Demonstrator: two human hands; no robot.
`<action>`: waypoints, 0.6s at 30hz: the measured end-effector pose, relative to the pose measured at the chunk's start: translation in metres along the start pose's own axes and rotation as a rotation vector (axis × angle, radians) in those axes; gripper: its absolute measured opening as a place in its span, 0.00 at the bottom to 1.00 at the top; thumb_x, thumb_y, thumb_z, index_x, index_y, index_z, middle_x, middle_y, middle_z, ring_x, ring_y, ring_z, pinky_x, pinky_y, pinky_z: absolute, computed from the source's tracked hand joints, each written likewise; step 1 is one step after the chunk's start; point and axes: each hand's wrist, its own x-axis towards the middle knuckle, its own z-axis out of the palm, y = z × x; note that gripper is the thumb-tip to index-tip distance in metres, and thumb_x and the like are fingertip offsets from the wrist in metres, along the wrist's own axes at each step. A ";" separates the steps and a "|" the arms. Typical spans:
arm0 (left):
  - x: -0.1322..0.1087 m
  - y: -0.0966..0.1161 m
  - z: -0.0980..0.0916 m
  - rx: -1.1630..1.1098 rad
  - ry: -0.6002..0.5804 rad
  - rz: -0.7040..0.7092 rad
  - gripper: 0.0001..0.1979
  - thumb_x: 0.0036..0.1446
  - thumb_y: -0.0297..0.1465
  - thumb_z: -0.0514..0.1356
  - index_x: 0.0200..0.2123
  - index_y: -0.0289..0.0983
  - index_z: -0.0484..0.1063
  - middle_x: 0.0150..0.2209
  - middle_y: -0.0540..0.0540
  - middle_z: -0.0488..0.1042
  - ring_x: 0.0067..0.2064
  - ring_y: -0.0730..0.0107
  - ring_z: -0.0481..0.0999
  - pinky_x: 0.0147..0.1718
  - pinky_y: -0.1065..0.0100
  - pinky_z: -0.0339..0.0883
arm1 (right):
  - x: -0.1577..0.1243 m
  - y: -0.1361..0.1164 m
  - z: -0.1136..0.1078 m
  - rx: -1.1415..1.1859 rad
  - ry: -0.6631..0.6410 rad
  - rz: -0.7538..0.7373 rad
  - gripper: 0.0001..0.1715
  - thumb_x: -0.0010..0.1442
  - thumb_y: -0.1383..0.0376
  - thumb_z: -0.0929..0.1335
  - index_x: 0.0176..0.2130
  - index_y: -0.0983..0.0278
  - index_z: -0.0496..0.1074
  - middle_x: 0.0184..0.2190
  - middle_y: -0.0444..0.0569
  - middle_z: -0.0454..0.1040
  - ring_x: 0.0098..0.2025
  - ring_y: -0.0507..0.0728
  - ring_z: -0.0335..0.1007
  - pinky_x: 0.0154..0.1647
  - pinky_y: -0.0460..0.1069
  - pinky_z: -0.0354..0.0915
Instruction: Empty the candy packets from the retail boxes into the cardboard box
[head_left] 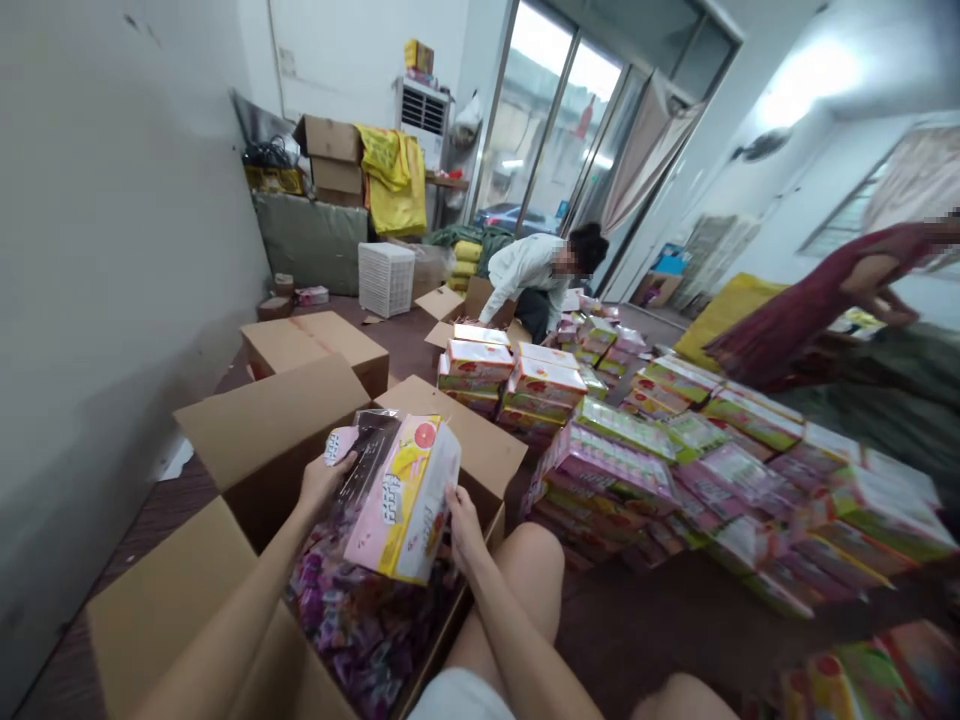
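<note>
At lower left of the frame, an open cardboard box (247, 440) holds purple-wrapped sweets (360, 620). Above it, near lower centre, the left hand (321, 482) and right hand (461, 520) both grasp a pink and yellow packet (405, 500) by its edges. To the right, colourful packets (675, 460) cover the floor, and a crouching person (536, 275) works at upper centre.

Both forearms are bare right to the picture's lower edge, as are the left hand (324, 482) and right hand (462, 524). Pale grey-white fabric shorts (456, 700) cover the upper thigh; the knees are uncovered.
</note>
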 end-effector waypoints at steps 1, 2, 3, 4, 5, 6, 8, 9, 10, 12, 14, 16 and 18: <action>-0.005 0.006 0.000 -0.043 -0.012 -0.011 0.30 0.35 0.44 0.70 0.40 0.30 0.77 0.36 0.39 0.80 0.34 0.59 0.77 0.31 0.67 0.68 | -0.002 -0.008 0.004 0.059 -0.046 0.007 0.33 0.41 0.42 0.75 0.36 0.62 0.71 0.35 0.45 0.78 0.38 0.55 0.74 0.38 0.48 0.70; -0.010 0.011 -0.001 -0.085 -0.016 -0.024 0.31 0.35 0.44 0.70 0.41 0.30 0.77 0.35 0.40 0.80 0.33 0.61 0.77 0.31 0.67 0.68 | -0.007 -0.015 0.009 0.132 -0.101 0.032 0.34 0.41 0.43 0.76 0.39 0.63 0.71 0.38 0.46 0.78 0.40 0.56 0.74 0.40 0.48 0.70; -0.014 0.016 -0.003 -0.121 -0.014 -0.035 0.31 0.35 0.44 0.71 0.41 0.30 0.77 0.34 0.41 0.80 0.31 0.62 0.77 0.30 0.67 0.68 | -0.013 -0.022 0.013 0.201 -0.165 0.074 0.36 0.42 0.44 0.76 0.43 0.63 0.71 0.41 0.48 0.78 0.42 0.57 0.75 0.41 0.49 0.70; -0.019 0.020 -0.005 -0.151 -0.012 -0.049 0.31 0.35 0.44 0.71 0.41 0.30 0.77 0.33 0.41 0.80 0.30 0.63 0.77 0.30 0.68 0.68 | -0.020 -0.028 0.017 0.253 -0.225 0.122 0.38 0.43 0.45 0.77 0.45 0.64 0.70 0.44 0.49 0.78 0.43 0.58 0.75 0.43 0.50 0.71; -0.023 0.023 -0.007 -0.173 -0.013 -0.064 0.30 0.35 0.44 0.71 0.40 0.30 0.77 0.32 0.41 0.80 0.29 0.63 0.77 0.29 0.68 0.68 | -0.027 -0.034 0.021 0.282 -0.278 0.166 0.39 0.44 0.46 0.77 0.48 0.65 0.70 0.46 0.51 0.77 0.44 0.58 0.75 0.44 0.51 0.71; -0.027 0.025 -0.009 -0.189 -0.015 -0.074 0.30 0.36 0.44 0.71 0.40 0.29 0.77 0.31 0.41 0.80 0.29 0.63 0.77 0.28 0.68 0.68 | -0.033 -0.038 0.023 0.292 -0.322 0.196 0.40 0.44 0.46 0.77 0.49 0.66 0.69 0.47 0.53 0.77 0.45 0.59 0.76 0.45 0.52 0.71; -0.032 0.028 -0.014 -0.200 -0.025 -0.068 0.29 0.37 0.43 0.71 0.41 0.30 0.77 0.31 0.42 0.80 0.28 0.62 0.77 0.27 0.67 0.68 | -0.042 -0.046 0.023 0.281 -0.387 0.211 0.41 0.43 0.47 0.78 0.48 0.67 0.69 0.45 0.54 0.77 0.46 0.60 0.75 0.47 0.53 0.71; -0.034 0.028 -0.016 -0.198 -0.030 -0.059 0.29 0.38 0.43 0.71 0.41 0.30 0.77 0.31 0.42 0.80 0.28 0.63 0.77 0.27 0.67 0.68 | -0.044 -0.049 0.022 0.271 -0.409 0.198 0.41 0.43 0.47 0.78 0.48 0.68 0.69 0.44 0.54 0.78 0.46 0.61 0.75 0.48 0.53 0.71; -0.035 0.028 -0.019 -0.194 -0.034 -0.050 0.30 0.38 0.44 0.71 0.42 0.31 0.77 0.31 0.43 0.80 0.28 0.64 0.76 0.27 0.68 0.68 | -0.046 -0.053 0.019 0.263 -0.426 0.177 0.41 0.42 0.48 0.78 0.48 0.68 0.69 0.43 0.54 0.78 0.46 0.61 0.75 0.49 0.53 0.71; -0.036 0.029 -0.022 -0.184 -0.036 -0.046 0.31 0.37 0.45 0.71 0.42 0.32 0.76 0.32 0.44 0.79 0.29 0.65 0.76 0.28 0.68 0.68 | -0.047 -0.061 0.013 0.247 -0.441 0.132 0.41 0.42 0.49 0.79 0.48 0.68 0.69 0.43 0.55 0.78 0.45 0.61 0.76 0.49 0.54 0.70; -0.037 0.030 -0.024 -0.190 -0.030 -0.040 0.32 0.36 0.45 0.72 0.43 0.32 0.76 0.34 0.45 0.79 0.29 0.67 0.75 0.28 0.69 0.68 | -0.048 -0.071 0.005 0.211 -0.434 0.098 0.40 0.42 0.50 0.79 0.48 0.68 0.69 0.43 0.55 0.78 0.44 0.60 0.76 0.49 0.54 0.70; -0.040 0.034 -0.022 -0.183 -0.009 -0.015 0.32 0.35 0.45 0.71 0.43 0.32 0.76 0.33 0.45 0.79 0.29 0.67 0.74 0.28 0.70 0.67 | -0.050 -0.080 -0.002 0.171 -0.421 0.093 0.41 0.41 0.50 0.79 0.47 0.68 0.69 0.42 0.55 0.78 0.41 0.60 0.76 0.47 0.54 0.70; -0.046 0.038 -0.015 -0.150 0.041 0.012 0.32 0.35 0.47 0.70 0.41 0.30 0.76 0.30 0.45 0.78 0.28 0.66 0.73 0.26 0.69 0.65 | -0.056 -0.087 -0.010 0.153 -0.420 0.084 0.42 0.40 0.49 0.79 0.47 0.67 0.69 0.42 0.55 0.78 0.40 0.59 0.76 0.45 0.54 0.71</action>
